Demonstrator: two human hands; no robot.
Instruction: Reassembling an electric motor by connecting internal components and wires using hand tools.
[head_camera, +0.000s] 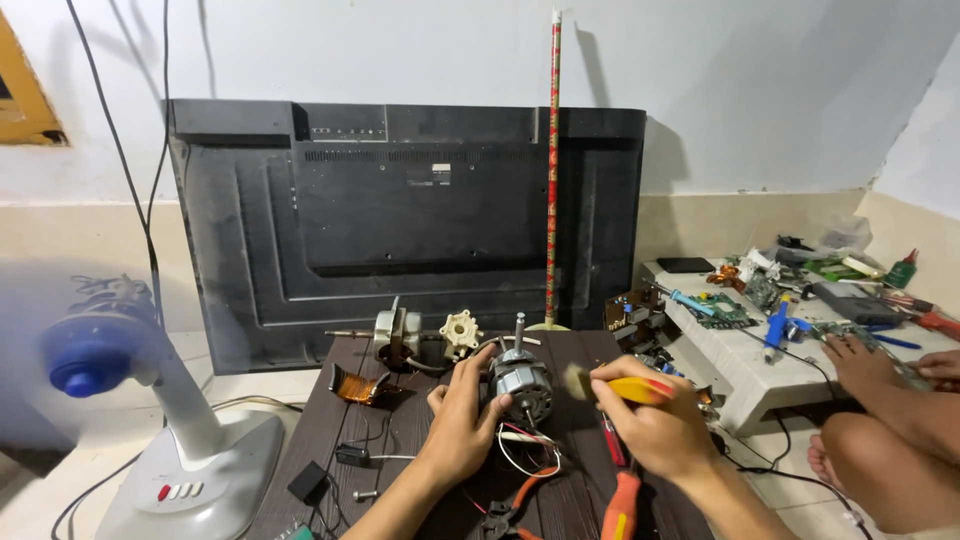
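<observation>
My left hand gripped the fan motor, my right hand clutched a yellow-handled brush, blurred, perhaps bristles, so it could snag the loose wires.

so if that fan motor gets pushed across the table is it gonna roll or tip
Probably heavy for its size: the fan motor looks like a solid metal body. It seems rounded with a shaft sticking out, so it may roll or rock if the left hand lets go. Its loose wires would likely drag and snag.
</observation>
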